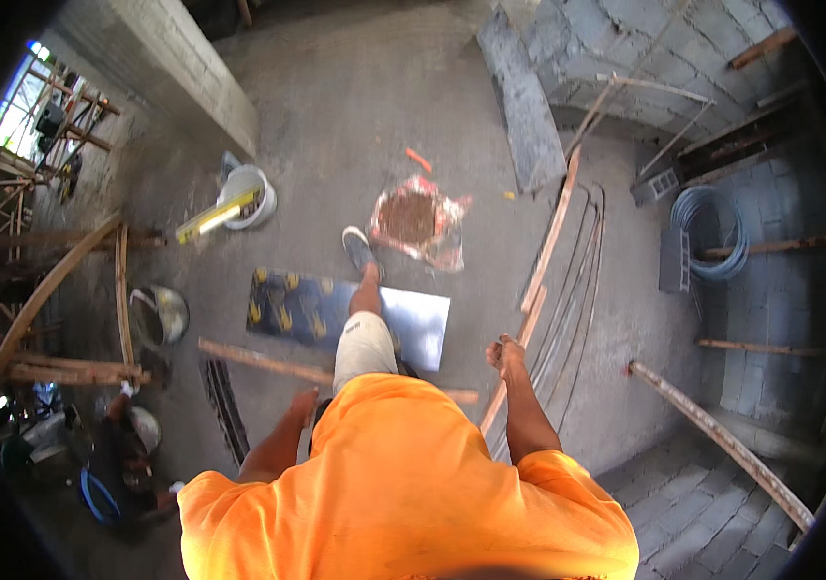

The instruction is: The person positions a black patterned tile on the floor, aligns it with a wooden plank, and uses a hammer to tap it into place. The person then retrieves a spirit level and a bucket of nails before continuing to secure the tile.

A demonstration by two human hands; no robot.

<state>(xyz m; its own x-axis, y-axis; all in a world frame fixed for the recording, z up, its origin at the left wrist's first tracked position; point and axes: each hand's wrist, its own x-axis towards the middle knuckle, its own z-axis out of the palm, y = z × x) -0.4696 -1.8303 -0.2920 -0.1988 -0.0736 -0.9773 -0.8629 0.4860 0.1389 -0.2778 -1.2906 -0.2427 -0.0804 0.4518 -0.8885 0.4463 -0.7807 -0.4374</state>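
My right hand (505, 356) hung near the long, reddish-brown wooden strip (550, 232), fingers curled (around anything small, I couldn't tell). My left hand (305, 404) was near the narrow, light-brown timber batten (249, 355), its fingers too unclear to judge. Walking well probably meant treading clear of the glossy, rectangular black-and-silver panel (297, 314).

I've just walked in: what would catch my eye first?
Probably the bright orange shirt, filling the lower middle. Above centre, a red-and-white sack lies spread under brown loose material; to its left a yellow bar angles over a white bucket, and blue coiled tubing stands out at right.
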